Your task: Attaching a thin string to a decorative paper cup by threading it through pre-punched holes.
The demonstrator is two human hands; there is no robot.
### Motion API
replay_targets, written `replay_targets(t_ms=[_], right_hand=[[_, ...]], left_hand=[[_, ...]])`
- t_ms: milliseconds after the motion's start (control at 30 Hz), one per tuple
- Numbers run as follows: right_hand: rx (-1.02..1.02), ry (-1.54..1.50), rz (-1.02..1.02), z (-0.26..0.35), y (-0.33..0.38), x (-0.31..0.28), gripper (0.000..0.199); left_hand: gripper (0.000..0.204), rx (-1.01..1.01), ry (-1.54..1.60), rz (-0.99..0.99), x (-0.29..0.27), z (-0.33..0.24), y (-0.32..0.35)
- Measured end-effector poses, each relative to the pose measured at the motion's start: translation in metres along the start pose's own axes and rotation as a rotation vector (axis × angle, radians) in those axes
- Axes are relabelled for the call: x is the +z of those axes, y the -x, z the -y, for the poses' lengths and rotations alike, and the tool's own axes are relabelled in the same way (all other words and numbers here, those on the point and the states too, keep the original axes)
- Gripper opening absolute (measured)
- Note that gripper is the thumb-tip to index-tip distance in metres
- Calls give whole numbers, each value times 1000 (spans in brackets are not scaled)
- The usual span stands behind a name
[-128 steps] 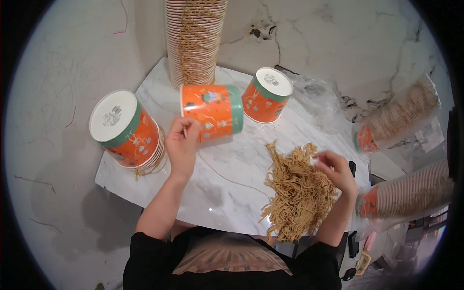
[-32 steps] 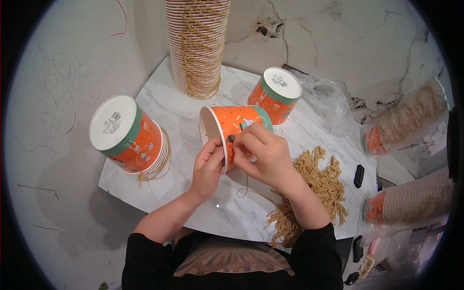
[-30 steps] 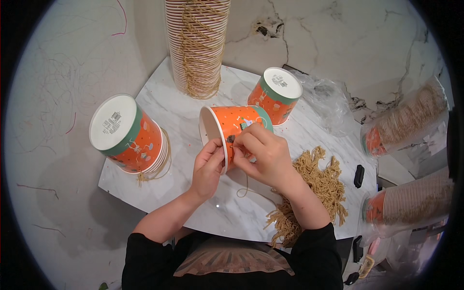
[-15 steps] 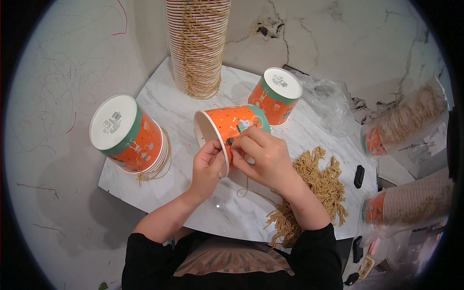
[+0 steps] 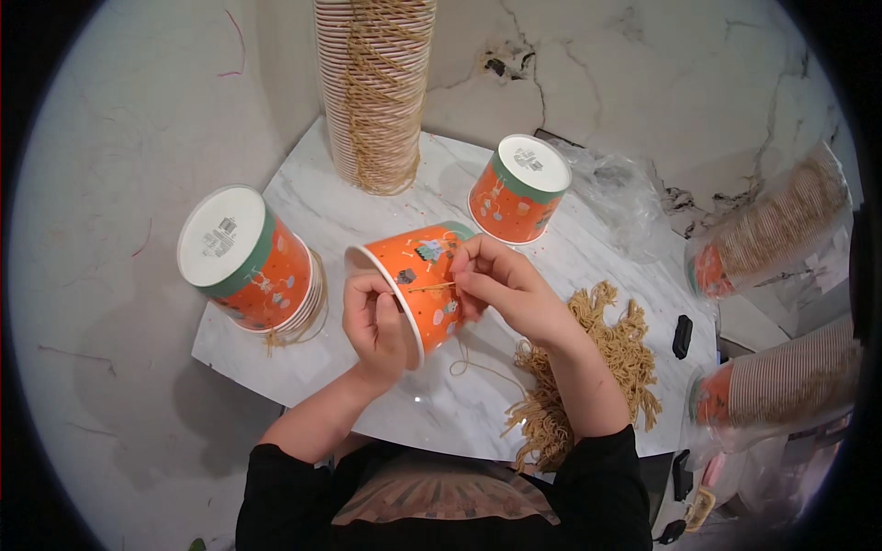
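Note:
An orange paper bucket with a green band lies tipped on its side in front of me, its white rim to the left. My left hand is closed on that rim, thumb outside and fingers reaching toward the opening. Across the bucket's wall a short stretch of tan cord is pulled straight between my two hands. My right hand pinches the cord's right part close to the printed side. A thin loop of cord trails below the bucket toward a heap of tan cords beside my right forearm.
Upside-down buckets stand at the left and back right of the marble-patterned table. A tall nested stack with cords rises at the back. Clear plastic, a black clip-like piece and bagged stacks lie rightward.
The bucket has tilted and shifted down and left. My right hand has drawn away from the rim, and the cord now shows taut between my hands.

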State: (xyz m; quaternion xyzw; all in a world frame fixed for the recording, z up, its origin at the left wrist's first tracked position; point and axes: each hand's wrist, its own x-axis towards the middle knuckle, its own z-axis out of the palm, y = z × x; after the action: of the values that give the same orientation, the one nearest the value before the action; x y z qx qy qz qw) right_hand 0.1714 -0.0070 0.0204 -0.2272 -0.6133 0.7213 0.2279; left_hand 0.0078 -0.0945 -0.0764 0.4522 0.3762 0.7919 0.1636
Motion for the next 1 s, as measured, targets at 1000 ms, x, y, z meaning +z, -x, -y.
replay_targets(t_ms=[1000], right_hand=[[-287, -45, -12, 10, 13, -14, 15]], left_hand=[[16, -819, 285, 760, 22, -43, -81]])
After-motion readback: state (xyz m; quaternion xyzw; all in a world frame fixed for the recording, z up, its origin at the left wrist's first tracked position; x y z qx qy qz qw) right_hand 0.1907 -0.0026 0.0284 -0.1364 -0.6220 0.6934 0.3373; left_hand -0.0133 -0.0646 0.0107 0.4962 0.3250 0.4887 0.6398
